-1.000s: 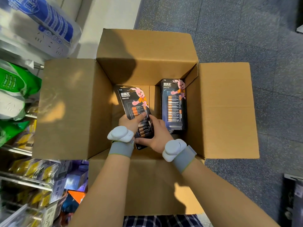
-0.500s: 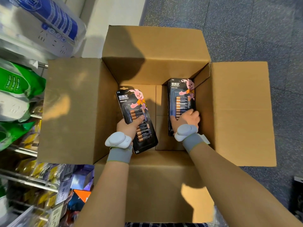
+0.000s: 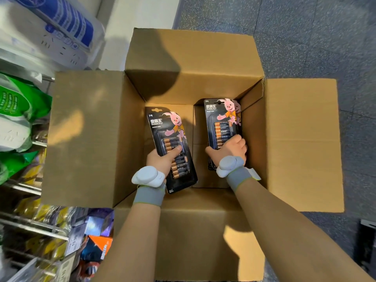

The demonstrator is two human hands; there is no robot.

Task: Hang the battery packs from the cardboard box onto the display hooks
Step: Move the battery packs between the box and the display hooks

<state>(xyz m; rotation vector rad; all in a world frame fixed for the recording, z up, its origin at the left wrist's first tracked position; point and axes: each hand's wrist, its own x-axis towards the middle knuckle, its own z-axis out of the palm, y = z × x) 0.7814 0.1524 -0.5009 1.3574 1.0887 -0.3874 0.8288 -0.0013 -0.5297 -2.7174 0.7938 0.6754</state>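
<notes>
An open cardboard box (image 3: 87, 139) stands on the floor with its flaps spread out. My left hand (image 3: 162, 158) grips a black battery pack (image 3: 171, 137) with a pink bunny on it, thumb across the batteries, held above the left side of the box. My right hand (image 3: 230, 148) grips the lower part of another battery pack (image 3: 222, 117), the top one of a stack standing against the right inner wall. Both wrists wear grey bands with white pods. No display hooks are plainly visible.
Store shelving on the left holds green bags (image 3: 18, 110), white-and-blue power strip packs (image 3: 50, 31) and small boxed goods with price tags (image 3: 75, 239). Grey speckled floor (image 3: 305, 37) lies to the right and beyond the box.
My right hand left the first pack and took hold of the stack's top pack at the box's right. My left hand kept its pack and lifted it slightly.
</notes>
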